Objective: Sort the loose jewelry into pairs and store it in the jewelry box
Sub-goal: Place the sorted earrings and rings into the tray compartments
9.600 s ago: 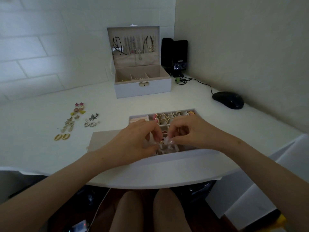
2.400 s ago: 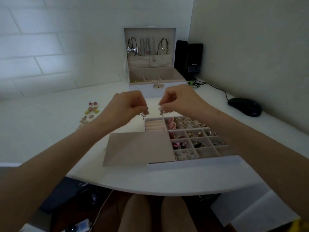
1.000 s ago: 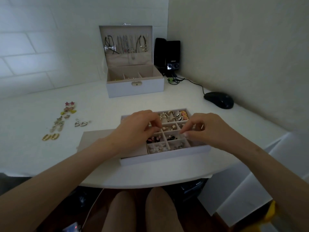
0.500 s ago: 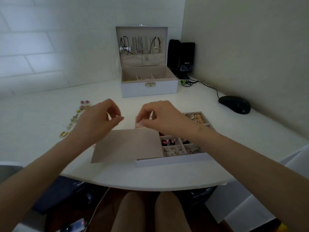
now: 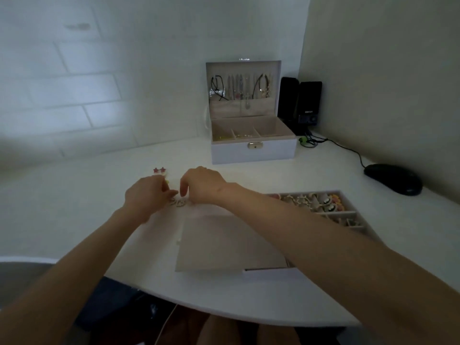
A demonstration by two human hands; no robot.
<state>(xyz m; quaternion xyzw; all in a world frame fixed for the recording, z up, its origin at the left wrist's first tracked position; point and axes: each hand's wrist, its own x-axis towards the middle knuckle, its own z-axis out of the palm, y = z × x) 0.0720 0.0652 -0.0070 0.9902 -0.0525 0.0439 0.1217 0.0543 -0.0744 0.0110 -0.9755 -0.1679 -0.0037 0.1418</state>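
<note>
At far right, the speaker [image 5: 308, 105] label is illegible. On the desk [image 5: 74, 207], loose earrings [image 5: 179, 202] lie between left hand [image 5: 145, 195] and right hand [image 5: 202, 185]; grasp cannot be told.

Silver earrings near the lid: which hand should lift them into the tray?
Right, probably. The right hand hangs directly over the silver earrings, and the tray lies to the right; the left hand sits at their left edge.

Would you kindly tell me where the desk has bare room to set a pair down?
Bare desk lies between the jewelry box and the tray, and broadly left of the left hand. It is crowded at the loose earrings near the right hand.
</note>
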